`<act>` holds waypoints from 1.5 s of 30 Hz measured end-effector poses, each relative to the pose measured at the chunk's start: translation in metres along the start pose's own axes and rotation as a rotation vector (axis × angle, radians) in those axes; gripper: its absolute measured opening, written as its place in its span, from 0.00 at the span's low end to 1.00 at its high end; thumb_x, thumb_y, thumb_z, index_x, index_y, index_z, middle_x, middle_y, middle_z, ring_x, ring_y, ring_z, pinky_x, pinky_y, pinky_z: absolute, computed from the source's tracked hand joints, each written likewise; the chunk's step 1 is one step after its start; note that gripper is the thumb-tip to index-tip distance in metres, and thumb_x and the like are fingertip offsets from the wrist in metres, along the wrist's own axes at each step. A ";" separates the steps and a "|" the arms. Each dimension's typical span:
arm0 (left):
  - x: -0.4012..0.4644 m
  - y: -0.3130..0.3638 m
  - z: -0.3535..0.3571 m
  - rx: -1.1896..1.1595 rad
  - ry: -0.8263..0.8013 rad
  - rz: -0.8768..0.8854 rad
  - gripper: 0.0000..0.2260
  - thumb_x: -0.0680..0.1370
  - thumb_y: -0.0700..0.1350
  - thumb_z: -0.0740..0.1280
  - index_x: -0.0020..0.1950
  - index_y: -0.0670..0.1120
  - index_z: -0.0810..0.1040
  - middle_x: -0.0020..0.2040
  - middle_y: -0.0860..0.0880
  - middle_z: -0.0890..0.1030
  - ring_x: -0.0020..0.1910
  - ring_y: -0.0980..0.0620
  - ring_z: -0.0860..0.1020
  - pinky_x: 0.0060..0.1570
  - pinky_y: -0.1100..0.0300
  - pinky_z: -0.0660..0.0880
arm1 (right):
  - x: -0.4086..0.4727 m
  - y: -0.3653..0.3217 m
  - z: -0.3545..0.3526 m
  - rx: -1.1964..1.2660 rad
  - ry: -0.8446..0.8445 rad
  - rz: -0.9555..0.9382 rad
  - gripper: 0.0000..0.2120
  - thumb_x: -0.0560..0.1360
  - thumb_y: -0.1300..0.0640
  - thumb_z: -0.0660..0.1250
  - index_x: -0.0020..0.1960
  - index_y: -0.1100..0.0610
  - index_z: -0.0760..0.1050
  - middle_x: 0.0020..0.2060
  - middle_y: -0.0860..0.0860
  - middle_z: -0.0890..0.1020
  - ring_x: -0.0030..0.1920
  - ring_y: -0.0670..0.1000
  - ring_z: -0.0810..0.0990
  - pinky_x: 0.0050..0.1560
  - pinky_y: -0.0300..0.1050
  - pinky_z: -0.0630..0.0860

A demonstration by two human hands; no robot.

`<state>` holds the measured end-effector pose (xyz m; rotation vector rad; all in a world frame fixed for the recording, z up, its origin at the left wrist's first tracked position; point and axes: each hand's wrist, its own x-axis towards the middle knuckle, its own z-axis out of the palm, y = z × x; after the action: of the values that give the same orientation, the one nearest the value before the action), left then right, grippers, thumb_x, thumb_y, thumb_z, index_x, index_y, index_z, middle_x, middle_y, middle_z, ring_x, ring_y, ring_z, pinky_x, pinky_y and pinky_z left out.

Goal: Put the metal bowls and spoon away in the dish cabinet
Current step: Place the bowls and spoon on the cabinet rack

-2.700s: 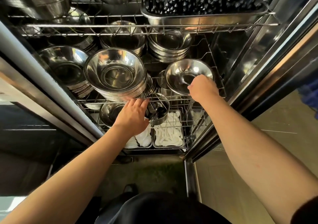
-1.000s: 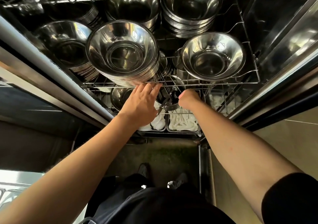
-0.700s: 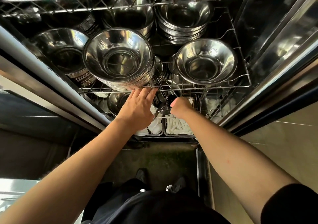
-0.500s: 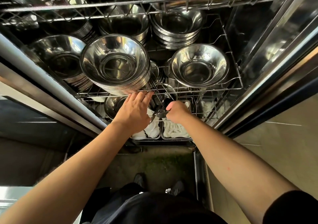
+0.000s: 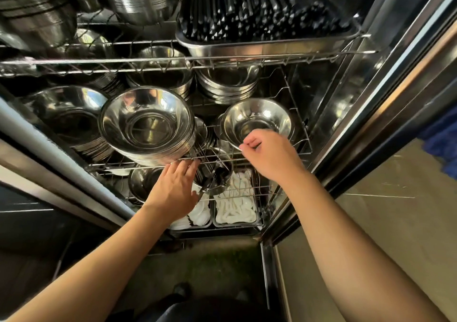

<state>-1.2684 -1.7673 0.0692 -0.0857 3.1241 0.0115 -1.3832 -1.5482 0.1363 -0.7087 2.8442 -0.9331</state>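
Observation:
The dish cabinet's wire shelf (image 5: 300,123) holds stacks of metal bowls: a tall stack (image 5: 148,126) at the front middle and a single bowl (image 5: 257,120) at the front right. Below the shelf's front edge a metal cup (image 5: 215,180) holds several spoons. My left hand (image 5: 175,190) lies flat against the cup's left side, fingers straight and touching the shelf's front wire. My right hand (image 5: 269,156) hovers at the single bowl's front rim with fingers curled; I see nothing in it.
A steel tray of black chopsticks (image 5: 267,17) sits on the upper shelf, with more bowl stacks (image 5: 37,19) to its left. Trays of white items (image 5: 235,205) fill the lowest level. The cabinet's door frame (image 5: 371,113) rises on the right, its left rail (image 5: 49,148) opposite.
My right hand has risen from the spoon cup to the front rim of the single bowl. My left hand has stayed at the cup. The view has tilted upward.

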 end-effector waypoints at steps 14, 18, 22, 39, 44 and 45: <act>0.050 0.053 -0.041 -0.346 0.106 -0.030 0.42 0.74 0.69 0.61 0.79 0.46 0.55 0.75 0.45 0.65 0.73 0.43 0.65 0.69 0.49 0.67 | 0.041 0.040 -0.028 -0.030 0.107 0.339 0.31 0.75 0.45 0.69 0.74 0.55 0.67 0.74 0.56 0.67 0.73 0.60 0.67 0.69 0.57 0.70; 0.072 0.061 -0.046 -0.322 0.046 0.007 0.47 0.72 0.73 0.58 0.81 0.47 0.47 0.81 0.45 0.51 0.80 0.46 0.50 0.76 0.47 0.56 | 0.040 0.047 -0.025 0.000 0.049 0.398 0.34 0.76 0.43 0.69 0.76 0.57 0.64 0.78 0.56 0.61 0.76 0.57 0.65 0.71 0.59 0.69; 0.084 0.065 -0.041 -0.309 -0.043 -0.033 0.50 0.71 0.76 0.54 0.81 0.47 0.39 0.82 0.46 0.43 0.80 0.47 0.42 0.76 0.47 0.50 | 0.038 0.053 -0.020 -0.010 0.019 0.392 0.36 0.77 0.42 0.68 0.79 0.55 0.61 0.81 0.53 0.58 0.79 0.54 0.58 0.74 0.56 0.62; 0.065 0.053 -0.017 -0.430 0.086 -0.140 0.46 0.74 0.70 0.58 0.80 0.43 0.46 0.81 0.41 0.52 0.79 0.42 0.54 0.74 0.50 0.57 | 0.035 0.045 -0.003 -0.032 -0.035 0.304 0.38 0.76 0.44 0.70 0.81 0.52 0.59 0.82 0.50 0.56 0.81 0.51 0.54 0.75 0.56 0.59; 0.057 0.049 -0.017 -0.416 0.158 -0.164 0.43 0.76 0.67 0.60 0.80 0.42 0.51 0.78 0.40 0.59 0.76 0.41 0.59 0.73 0.48 0.60 | 0.034 0.039 0.006 -0.075 -0.041 0.276 0.40 0.76 0.44 0.70 0.81 0.55 0.57 0.82 0.53 0.56 0.81 0.52 0.53 0.76 0.56 0.59; 0.056 0.049 -0.017 -0.411 0.168 -0.167 0.42 0.76 0.67 0.61 0.79 0.41 0.52 0.78 0.40 0.60 0.76 0.41 0.60 0.72 0.49 0.61 | 0.034 0.037 0.007 -0.078 -0.045 0.271 0.40 0.76 0.43 0.69 0.82 0.55 0.56 0.82 0.53 0.56 0.81 0.52 0.54 0.76 0.57 0.59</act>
<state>-1.3271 -1.7216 0.0861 -0.3684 3.2117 0.6766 -1.4272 -1.5407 0.1118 -0.3315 2.8538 -0.7588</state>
